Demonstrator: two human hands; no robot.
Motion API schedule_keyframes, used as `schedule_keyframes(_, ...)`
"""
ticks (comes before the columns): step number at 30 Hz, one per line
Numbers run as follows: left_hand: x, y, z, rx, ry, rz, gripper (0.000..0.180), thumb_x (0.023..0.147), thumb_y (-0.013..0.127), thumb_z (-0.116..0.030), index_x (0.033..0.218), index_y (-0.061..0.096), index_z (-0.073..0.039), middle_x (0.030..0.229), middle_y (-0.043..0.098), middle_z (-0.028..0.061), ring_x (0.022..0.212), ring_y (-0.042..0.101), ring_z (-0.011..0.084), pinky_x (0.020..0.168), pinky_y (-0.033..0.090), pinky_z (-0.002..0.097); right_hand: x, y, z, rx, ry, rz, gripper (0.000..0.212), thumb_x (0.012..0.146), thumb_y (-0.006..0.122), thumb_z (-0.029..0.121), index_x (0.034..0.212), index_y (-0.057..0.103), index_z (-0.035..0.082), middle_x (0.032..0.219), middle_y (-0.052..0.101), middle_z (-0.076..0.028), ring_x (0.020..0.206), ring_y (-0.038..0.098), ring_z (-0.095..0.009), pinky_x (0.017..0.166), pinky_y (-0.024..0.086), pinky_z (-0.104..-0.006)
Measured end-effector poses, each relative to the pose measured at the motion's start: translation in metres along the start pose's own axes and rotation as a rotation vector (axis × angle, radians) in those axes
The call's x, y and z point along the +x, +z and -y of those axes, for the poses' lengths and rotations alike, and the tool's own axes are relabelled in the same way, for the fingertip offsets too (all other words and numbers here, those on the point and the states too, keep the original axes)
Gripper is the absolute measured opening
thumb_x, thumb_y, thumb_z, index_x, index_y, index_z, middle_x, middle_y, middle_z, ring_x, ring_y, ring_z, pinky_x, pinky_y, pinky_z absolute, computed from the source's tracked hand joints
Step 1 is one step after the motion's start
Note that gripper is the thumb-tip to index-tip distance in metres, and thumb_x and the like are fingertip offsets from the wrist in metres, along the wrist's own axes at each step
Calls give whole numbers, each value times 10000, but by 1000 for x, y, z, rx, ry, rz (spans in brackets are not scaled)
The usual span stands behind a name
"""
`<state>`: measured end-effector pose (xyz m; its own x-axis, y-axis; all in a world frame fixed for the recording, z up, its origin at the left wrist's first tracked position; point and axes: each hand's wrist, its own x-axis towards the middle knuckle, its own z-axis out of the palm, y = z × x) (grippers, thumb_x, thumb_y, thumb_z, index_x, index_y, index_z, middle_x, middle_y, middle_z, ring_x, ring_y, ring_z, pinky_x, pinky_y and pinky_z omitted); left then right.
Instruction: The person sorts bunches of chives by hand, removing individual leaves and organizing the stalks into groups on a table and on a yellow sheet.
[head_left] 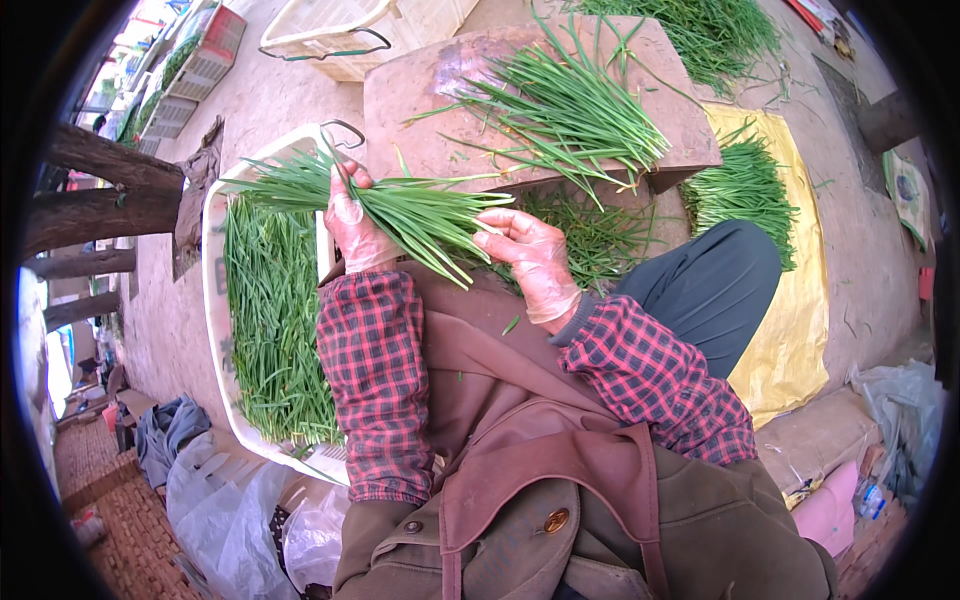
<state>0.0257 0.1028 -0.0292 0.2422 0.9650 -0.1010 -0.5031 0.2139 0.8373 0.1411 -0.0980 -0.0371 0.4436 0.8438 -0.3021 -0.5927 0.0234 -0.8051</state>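
My left hand (pixel 352 222), in a thin clear glove, is closed round a bunch of green chives (pixel 425 212) above my lap. The leafy tips stick out to the left over a white crate, the pale stem ends to the right. At those stem ends my right hand (pixel 535 255), gloved too, has thumb and fingertips pinched on a few stalks. Just beyond the hands, a loose heap of chives (pixel 580 110) lies on a low brown board (pixel 420 120). More chives (pixel 275 320) fill the white crate (pixel 212 260) beside my left arm.
Loose trimmings (pixel 600 240) lie under the board. On the right, bundled chives (pixel 745 195) rest on a yellow sheet (pixel 800 330); another heap (pixel 690 40) is beyond. An off-white crate (pixel 330 35) stands behind the board. Wooden posts (pixel 110 200) rise at the left.
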Motion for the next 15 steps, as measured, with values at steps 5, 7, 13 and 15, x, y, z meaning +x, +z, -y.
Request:
schedule_keyframes(5,-5,2,-8,0,19,-68,235,1039,534,-313,1019,553,-79,735,520,-23,616,530,133,557,492,308,-9,-48,-1,-220,-131,-74,187,878,706,33,1064,711,20,942,711,-15,826,644,-81,753,507,-235)
schedule_keyframes(7,-3,1,-7,-15,24,-85,234,1031,554,-320,1016,553,-86,743,521,-33,641,527,121,570,483,293,-16,-97,-13,-768,-168,-146,133,862,706,56,987,734,23,928,728,-65,819,687,-160,764,527,-284)
schedule_keyframes(13,-6,13,-14,76,97,-116,250,1017,584,-313,1011,589,-63,750,552,-12,667,546,115,580,485,283,-18,-99,23,-1216,-562,-134,339,851,741,186,1146,705,23,1166,674,-217,1106,649,-355,955,506,-398)
schedule_keyframes(15,-17,30,-30,236,188,-159,242,1020,581,-284,999,616,-46,724,577,3,619,557,118,549,482,277,-21,-56,54,-1049,-657,-6,580,848,765,292,1330,596,18,1342,579,-238,1263,562,-362,1049,450,-406)
